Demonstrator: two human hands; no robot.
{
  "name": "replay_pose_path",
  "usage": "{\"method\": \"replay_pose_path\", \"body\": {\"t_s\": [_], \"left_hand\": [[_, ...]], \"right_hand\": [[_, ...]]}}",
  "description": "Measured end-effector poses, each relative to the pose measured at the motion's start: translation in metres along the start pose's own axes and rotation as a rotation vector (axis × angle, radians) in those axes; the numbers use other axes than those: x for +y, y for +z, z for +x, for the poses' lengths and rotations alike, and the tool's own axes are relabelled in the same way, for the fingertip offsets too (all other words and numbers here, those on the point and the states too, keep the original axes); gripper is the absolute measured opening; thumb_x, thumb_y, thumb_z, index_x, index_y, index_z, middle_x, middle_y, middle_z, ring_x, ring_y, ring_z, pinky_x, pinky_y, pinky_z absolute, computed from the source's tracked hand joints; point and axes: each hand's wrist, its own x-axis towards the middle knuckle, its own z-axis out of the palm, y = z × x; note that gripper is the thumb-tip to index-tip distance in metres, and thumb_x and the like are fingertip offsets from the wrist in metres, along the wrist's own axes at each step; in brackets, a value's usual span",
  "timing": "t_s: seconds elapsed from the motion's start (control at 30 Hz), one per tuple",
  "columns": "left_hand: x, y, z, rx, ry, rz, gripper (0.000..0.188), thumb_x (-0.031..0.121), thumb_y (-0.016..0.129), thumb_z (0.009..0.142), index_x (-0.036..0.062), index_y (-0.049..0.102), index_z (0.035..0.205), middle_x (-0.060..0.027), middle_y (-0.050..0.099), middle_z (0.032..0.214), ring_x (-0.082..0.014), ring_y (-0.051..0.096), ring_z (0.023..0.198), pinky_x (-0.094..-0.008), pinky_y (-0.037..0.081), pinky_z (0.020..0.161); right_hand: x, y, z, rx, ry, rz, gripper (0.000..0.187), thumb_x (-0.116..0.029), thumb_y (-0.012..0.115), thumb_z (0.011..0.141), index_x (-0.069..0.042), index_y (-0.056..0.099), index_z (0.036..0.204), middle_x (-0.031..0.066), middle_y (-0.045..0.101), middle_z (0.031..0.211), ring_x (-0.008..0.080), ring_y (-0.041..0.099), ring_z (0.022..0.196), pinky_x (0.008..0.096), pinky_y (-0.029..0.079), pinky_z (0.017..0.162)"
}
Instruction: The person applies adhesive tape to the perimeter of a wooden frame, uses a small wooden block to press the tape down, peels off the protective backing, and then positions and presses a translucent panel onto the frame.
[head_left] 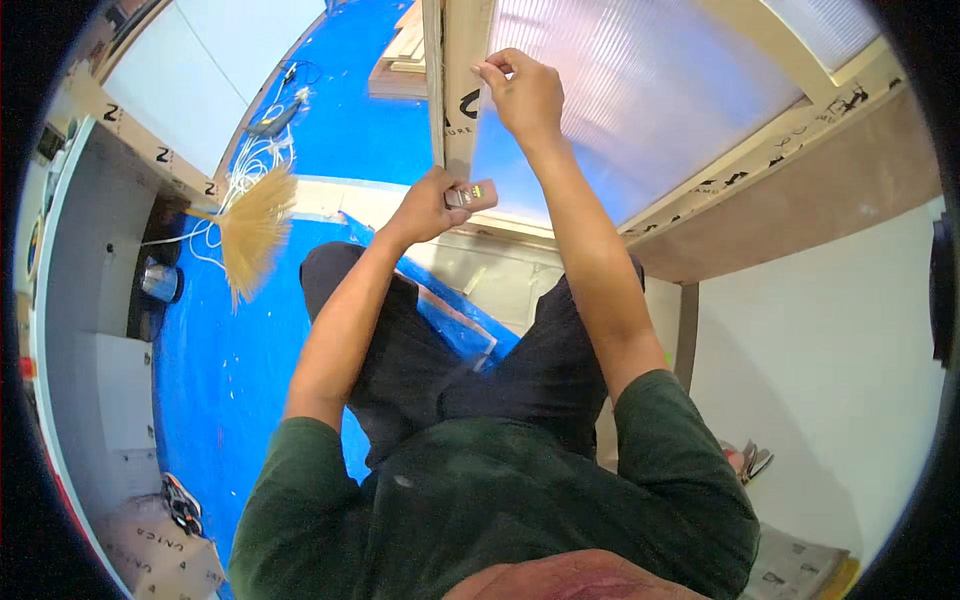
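Note:
My left hand (pixel 422 208) is closed around a small pinkish-brown block (pixel 484 194) with a grey and yellow label, beside the lower end of an upright frame post. What exactly the block is cannot be made out. Higher up, my right hand (pixel 526 95) pinches thumb and fingers together close to the post (pixel 463 110), which is wrapped in printed tan protective covering. Whatever those fingertips hold, if anything, is too small to see. Behind the right hand stands a ribbed translucent panel (pixel 640 110) set in the frame.
Blue sheeting (pixel 210 370) covers the floor at the left. On it lie a straw broom head (pixel 256 232) and white cables (pixel 268 160). Wooden boards (pixel 402 75) rest beyond the post. A grey cabinet (pixel 80 300) stands at far left, a white panel (pixel 810 350) at right.

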Motion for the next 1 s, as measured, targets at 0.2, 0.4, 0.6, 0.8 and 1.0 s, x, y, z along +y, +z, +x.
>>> {"method": "replay_pose_path", "body": {"t_s": [0.2, 0.4, 0.6, 0.8, 1.0], "left_hand": [[0.001, -0.001, -0.004, 0.220, -0.091, -0.056, 0.059, 0.025, 0.089, 0.077, -0.0025, 0.064, 0.122, -0.0184, 0.065, 0.108, -0.0321, 0.065, 0.098, -0.0415, 0.053, 0.090], [0.040, 0.033, 0.033, 0.751, -0.109, 0.011, 0.059, 0.026, 0.090, 0.081, -0.0032, 0.058, 0.121, -0.0172, 0.059, 0.111, -0.0294, 0.060, 0.103, -0.0412, 0.053, 0.088], [0.047, 0.079, 0.076, 1.017, -0.035, -0.027, 0.059, 0.013, 0.089, 0.077, 0.0011, 0.052, 0.121, -0.0185, 0.052, 0.114, -0.0354, 0.052, 0.107, -0.0454, 0.046, 0.093], [0.038, 0.092, 0.092, 1.100, -0.030, -0.013, 0.064, 0.015, 0.089, 0.077, 0.0018, 0.049, 0.125, -0.0201, 0.050, 0.115, -0.0382, 0.051, 0.108, -0.0489, 0.045, 0.093], [0.032, 0.090, 0.097, 1.111, 0.044, 0.013, 0.062, 0.017, 0.086, 0.079, 0.0012, 0.049, 0.127, -0.0215, 0.051, 0.115, -0.0395, 0.051, 0.108, -0.0491, 0.045, 0.093]], "right_hand": [[0.036, 0.013, -0.020, -0.077, -0.013, -0.003, 0.023, -0.031, 0.079, 0.089, -0.009, 0.078, 0.094, 0.0113, 0.077, 0.082, 0.0291, 0.075, 0.074, 0.0415, 0.058, 0.069], [0.073, -0.009, -0.050, -0.230, 0.233, 0.448, 0.024, -0.023, 0.073, 0.098, 0.001, 0.076, 0.105, 0.0094, 0.077, 0.091, 0.0165, 0.073, 0.070, 0.0307, 0.057, 0.065], [0.089, -0.009, -0.079, -0.192, 0.151, 0.436, 0.026, -0.018, 0.074, 0.098, 0.001, 0.073, 0.116, 0.0110, 0.076, 0.104, 0.0152, 0.071, 0.072, 0.0289, 0.057, 0.063], [0.086, -0.004, -0.081, -0.154, 0.057, 0.459, 0.024, -0.010, 0.075, 0.096, 0.001, 0.073, 0.117, 0.0108, 0.073, 0.114, 0.0128, 0.069, 0.081, 0.0260, 0.057, 0.061], [0.075, 0.007, -0.079, -0.132, -0.015, 0.490, 0.020, -0.011, 0.075, 0.093, 0.000, 0.072, 0.110, 0.0147, 0.071, 0.110, 0.0227, 0.073, 0.077, 0.0324, 0.058, 0.061]]}}
